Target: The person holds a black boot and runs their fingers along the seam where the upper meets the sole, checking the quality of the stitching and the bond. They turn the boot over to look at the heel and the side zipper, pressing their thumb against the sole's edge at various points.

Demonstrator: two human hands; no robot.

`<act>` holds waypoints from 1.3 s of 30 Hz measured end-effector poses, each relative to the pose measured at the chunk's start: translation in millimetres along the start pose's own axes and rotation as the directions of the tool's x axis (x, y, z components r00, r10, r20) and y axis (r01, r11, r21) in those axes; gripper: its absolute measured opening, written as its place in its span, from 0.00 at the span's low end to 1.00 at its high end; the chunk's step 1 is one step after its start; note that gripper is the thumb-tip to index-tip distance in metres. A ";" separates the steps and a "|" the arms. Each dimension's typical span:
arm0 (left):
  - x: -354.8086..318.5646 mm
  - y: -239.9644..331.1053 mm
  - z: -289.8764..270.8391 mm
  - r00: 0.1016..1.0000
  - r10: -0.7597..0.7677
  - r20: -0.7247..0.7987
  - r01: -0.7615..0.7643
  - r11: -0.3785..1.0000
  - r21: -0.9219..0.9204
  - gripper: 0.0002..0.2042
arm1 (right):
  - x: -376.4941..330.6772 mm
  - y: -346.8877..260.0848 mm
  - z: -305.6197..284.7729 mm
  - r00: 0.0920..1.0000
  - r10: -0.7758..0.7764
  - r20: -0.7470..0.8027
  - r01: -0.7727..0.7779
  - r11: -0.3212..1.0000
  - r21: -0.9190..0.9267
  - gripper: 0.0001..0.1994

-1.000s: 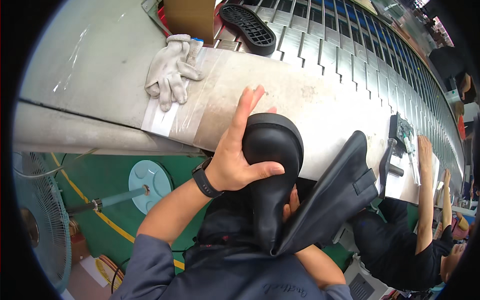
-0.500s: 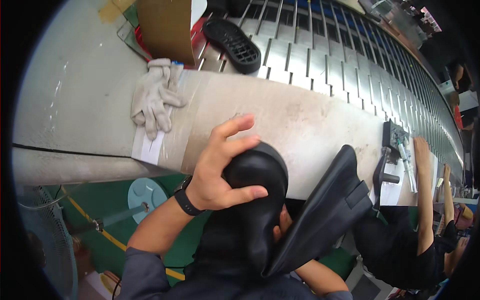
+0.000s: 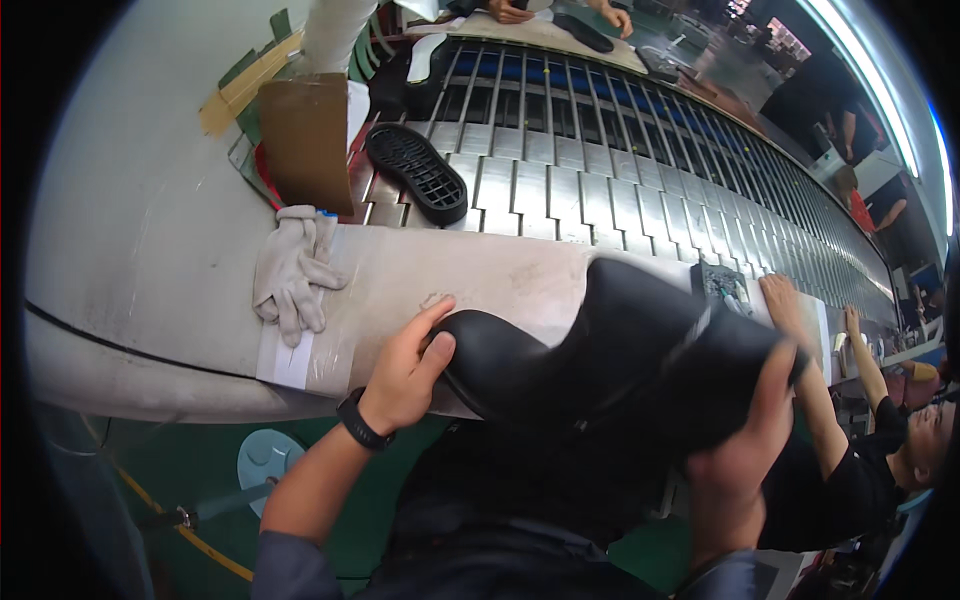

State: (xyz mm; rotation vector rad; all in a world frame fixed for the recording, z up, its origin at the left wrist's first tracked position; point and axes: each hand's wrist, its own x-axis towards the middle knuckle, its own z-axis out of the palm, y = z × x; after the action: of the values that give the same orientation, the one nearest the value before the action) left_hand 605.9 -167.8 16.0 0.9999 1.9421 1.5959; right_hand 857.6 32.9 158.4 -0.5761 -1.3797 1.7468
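At the far left, the pale surface [image 3: 130, 260] bends with the lens, its near edge crossing above a green floor [image 3: 215, 435], where a light blue round disc [image 3: 266, 456] shows. A greyish-white glove [image 3: 292, 275] lies palm-down or palm-up, I cannot tell which, and just behind it a brown cardboard piece [image 3: 305, 145] stands upright. Next, the left hand [image 3: 405, 368], with a dark watch [image 3: 362, 420] on its wrist, pinches the rounded toe of a black boot [image 3: 570, 375] between thumb and fingers. Beyond, a black sole [image 3: 418, 172] rests on a metal slatted conveyor [image 3: 590, 180]. The boot is held up over the surface's near edge, toe to the left, shaft to the right. The right hand [image 3: 745, 440], blurred, is closed on the shaft's right end; its fingers are partly hidden. Behind that end, a small dark device [image 3: 722, 283] sits near a co-worker's hand [image 3: 783, 298].
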 end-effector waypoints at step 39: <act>-26.8 -11.2 53.7 0.903 0.430 -0.002 -0.272 0.575 0.772 0.14 | 105.8 162.1 -69.8 0.973 -0.232 0.017 0.199 0.789 -0.582 0.12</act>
State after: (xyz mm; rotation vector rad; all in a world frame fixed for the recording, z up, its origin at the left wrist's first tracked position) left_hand 658.9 -153.9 -10.9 1.7052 2.7891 1.0167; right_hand 800.3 148.6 -1.8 -0.7480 -1.8715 1.0971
